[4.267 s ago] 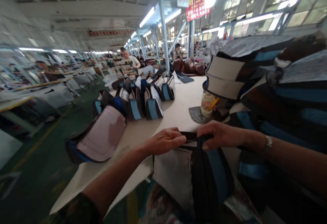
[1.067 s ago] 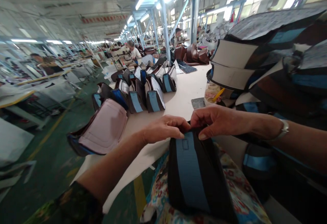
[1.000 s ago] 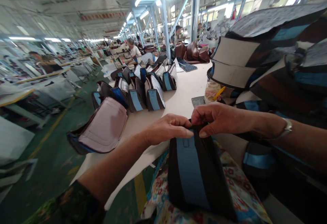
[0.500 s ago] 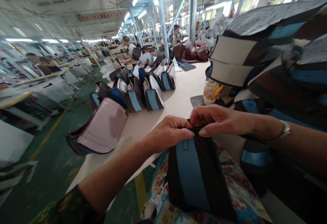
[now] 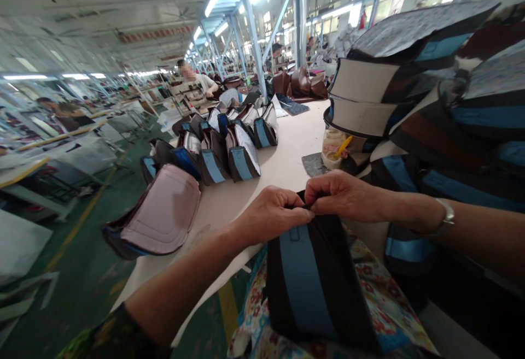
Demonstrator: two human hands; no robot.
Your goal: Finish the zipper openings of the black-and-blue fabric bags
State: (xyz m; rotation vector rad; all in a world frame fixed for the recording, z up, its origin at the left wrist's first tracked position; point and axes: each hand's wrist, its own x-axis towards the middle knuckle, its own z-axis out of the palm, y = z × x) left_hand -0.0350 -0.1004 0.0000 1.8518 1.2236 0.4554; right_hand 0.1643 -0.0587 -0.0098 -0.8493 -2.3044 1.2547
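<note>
A black bag piece (image 5: 307, 288) with a blue centre stripe lies over my lap, on a flowered apron (image 5: 377, 288). Its top edge is pinched by my left hand (image 5: 273, 214), thumb and fingers pressed together. My right hand (image 5: 348, 198), a bracelet at its wrist, closes on the same edge just beside the left. The fingertips of both hands almost meet there, and they cover the bit of edge they hold. A small rectangle marks the top of the blue stripe.
On the white table (image 5: 287, 157) stand several dark bags with blue stripes (image 5: 243, 163) and a pink-panelled bag (image 5: 162, 211). A jar with a yellow-handled tool (image 5: 343, 146) sits by a tall stack of bag pieces (image 5: 365, 96) at right. A co-worker (image 5: 203, 81) is farther back.
My right thumb and fingers have shifted left and closed in against the left fingertips on the edge. The view has turned slightly. The co-worker behind has changed posture.
</note>
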